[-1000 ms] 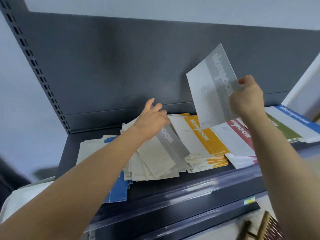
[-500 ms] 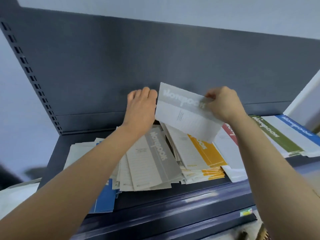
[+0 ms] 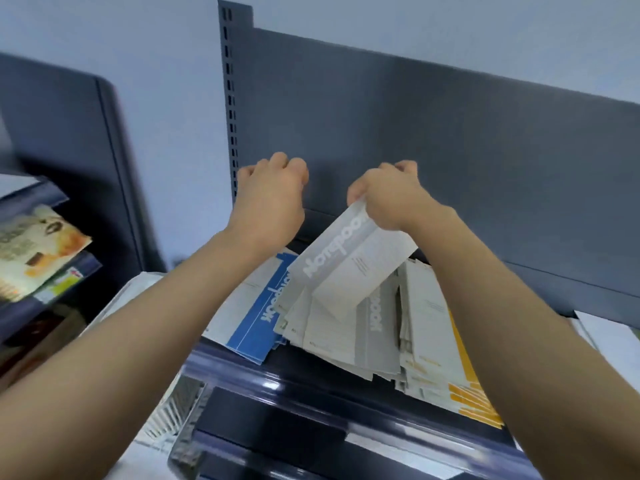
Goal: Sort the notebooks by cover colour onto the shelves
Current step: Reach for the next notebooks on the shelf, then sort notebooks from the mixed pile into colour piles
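My right hand (image 3: 391,199) grips the top corner of a grey-striped notebook (image 3: 346,268) and holds it tilted over the grey pile (image 3: 346,337) on the dark shelf (image 3: 277,379). My left hand (image 3: 270,199) hovers to its left, near the back panel, fingers curled, with nothing visible in it. A blue-striped notebook (image 3: 259,317) lies left of the grey pile, partly under it. A yellow-striped pile (image 3: 464,393) lies to the right, partly hidden by my right forearm.
The shelf's dark back panel (image 3: 450,150) rises right behind both hands, with a slotted upright (image 3: 229,98) at its left edge. A neighbouring rack on the left holds magazines (image 3: 34,251). A white wire basket (image 3: 166,420) sits below the shelf front.
My view swung left. My right hand lowered the grey notebook from high on the right down over the grey pile. My left hand lifted off the pile and curled its fingers.
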Demonstrator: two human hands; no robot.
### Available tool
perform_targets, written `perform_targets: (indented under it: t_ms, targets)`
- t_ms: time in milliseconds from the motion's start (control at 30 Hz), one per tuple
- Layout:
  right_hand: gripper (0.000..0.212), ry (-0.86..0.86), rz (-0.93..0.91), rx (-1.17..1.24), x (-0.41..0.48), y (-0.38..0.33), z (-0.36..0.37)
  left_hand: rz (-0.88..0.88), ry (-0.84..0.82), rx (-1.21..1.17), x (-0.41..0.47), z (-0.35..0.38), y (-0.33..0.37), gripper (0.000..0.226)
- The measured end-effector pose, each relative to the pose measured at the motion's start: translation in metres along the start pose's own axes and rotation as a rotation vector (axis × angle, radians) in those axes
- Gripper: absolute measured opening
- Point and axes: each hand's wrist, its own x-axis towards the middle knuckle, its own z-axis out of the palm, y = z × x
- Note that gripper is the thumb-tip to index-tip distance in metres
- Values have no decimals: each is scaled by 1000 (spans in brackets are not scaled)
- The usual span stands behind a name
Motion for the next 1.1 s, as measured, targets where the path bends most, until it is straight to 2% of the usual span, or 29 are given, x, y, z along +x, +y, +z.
perform_targets:
  t_ms: [67,167,200,233,300,367,433,500,600,667,767,833,900,1000,1100]
  targets:
    - [55,9,-23,21,3,-3,0,-51,-59,-80,-9,-5,-5,17]
    - [50,2,-54,63,6,-11,2,-104,-314,-361,-22,-8,2,34]
    - [48,3,-35,76,6,-13,2,-112,-346,-387,-25,-7,3,34]
    - [46,15,1,95,4,-12,1,-118,-333,-363,-28,-5,4,33]
    - [40,36,121,140,5,-2,6,-138,-206,-248,-28,-1,1,28]
    - [30,-13,285,254,3,10,10,-171,-96,-162,-26,0,-1,28]
    - [18,-155,381,261,-6,16,13,-191,-47,-132,-25,1,1,32]
    - [28,-336,447,263,-20,16,20,-195,-60,-115,-25,4,6,32]
    - [23,-539,521,410,-37,20,43,-203,-143,-83,-29,14,13,29]
    - [28,-697,566,464,-50,19,54,-198,-185,-62,-33,21,17,27]
    - [33,-820,558,440,-66,15,66,-194,-208,-40,-36,29,21,26]
    - [27,-696,516,349,-67,14,66,-187,-201,-29,-37,30,23,27]
    - [19,-464,471,275,-65,15,58,-180,-171,-24,-38,27,26,28]
    - [30,-218,392,308,-62,11,35,-175,-110,5,-43,16,30,31]
    - [39,-93,229,304,-61,-8,4,-165,-18,91,-50,-3,28,30]
